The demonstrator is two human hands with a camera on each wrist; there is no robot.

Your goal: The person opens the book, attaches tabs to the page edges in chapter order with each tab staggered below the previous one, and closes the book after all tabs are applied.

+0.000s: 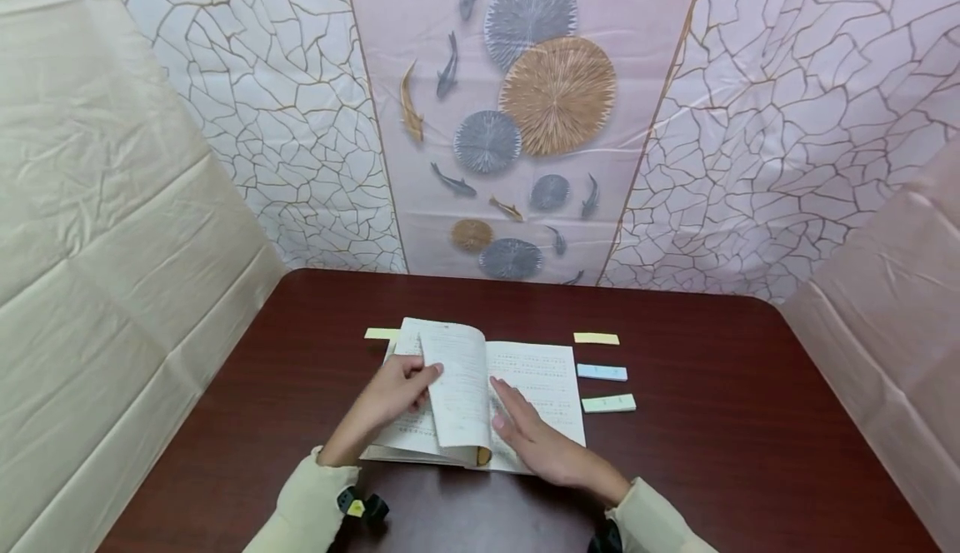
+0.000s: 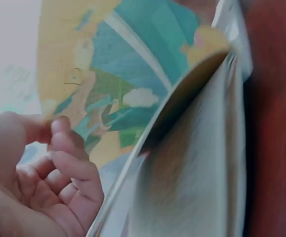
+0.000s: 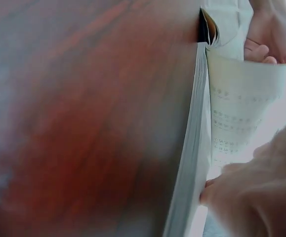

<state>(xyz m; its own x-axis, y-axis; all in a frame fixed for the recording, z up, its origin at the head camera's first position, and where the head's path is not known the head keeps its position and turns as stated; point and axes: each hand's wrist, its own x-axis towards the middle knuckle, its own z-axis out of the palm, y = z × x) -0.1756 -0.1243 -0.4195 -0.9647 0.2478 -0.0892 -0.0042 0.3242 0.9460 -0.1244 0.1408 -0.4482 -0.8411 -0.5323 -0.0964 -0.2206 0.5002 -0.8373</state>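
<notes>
An open book [image 1: 534,359] with printed text lies on the table, its spine near the middle. My left hand [image 1: 397,386] pinches the outer edge of a lifted page [image 1: 460,399] between thumb and fingers; this page bows over the left half. In the left wrist view, a colourful illustrated page [image 2: 118,98] in yellow and teal is at the fingertips of the left hand [image 2: 49,168]. My right hand [image 1: 540,443] rests on the right-hand page with its fingers extended. From the right wrist view, the thick page block [image 3: 189,138] shows beside the right hand [image 3: 256,192].
Right of the book lie a yellow strip [image 1: 596,338], a blue strip [image 1: 602,372] and a green strip [image 1: 609,404]. Another yellow strip [image 1: 380,333] sticks out at the book's upper left. The dark red table [image 1: 712,453] meets a patterned curtain [image 1: 322,120] at the back.
</notes>
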